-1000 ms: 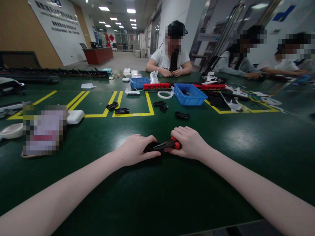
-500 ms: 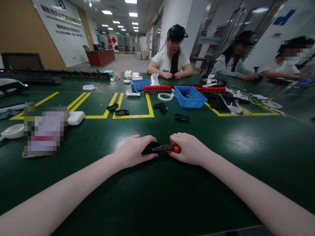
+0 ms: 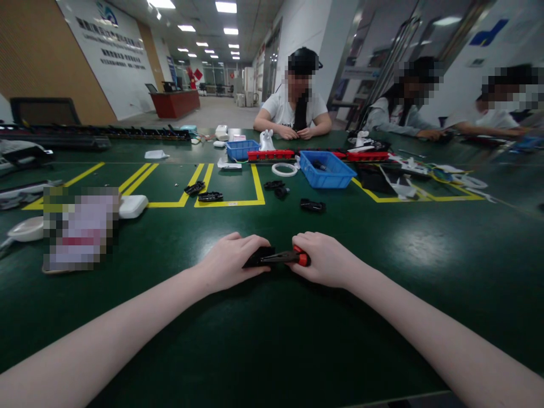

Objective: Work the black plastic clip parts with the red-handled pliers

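Near the middle of the green table, my left hand (image 3: 232, 262) is closed round a small black plastic part (image 3: 256, 258), mostly covered by the fingers. My right hand (image 3: 321, 259) grips the red-and-black handles of a pair of long-nose pliers (image 3: 278, 257). The pliers' jaws point left and their tip meets the black part; whether they pinch it I cannot tell. Beyond my hands lie similar black parts: one (image 3: 313, 205) by itself, a pair (image 3: 275, 186) close together, and two more (image 3: 210, 196) near the yellow tape.
A blue bin (image 3: 327, 175) with dark items inside and a white tape roll (image 3: 284, 169) stand farther back. To the left are a phone (image 3: 85, 232) and a white case (image 3: 133, 206). A co-worker (image 3: 297, 107) sits opposite, with two more people at the right.
Both hands keep the same hold on the black part and the pliers. The view has shifted very slightly; nothing else has visibly moved.
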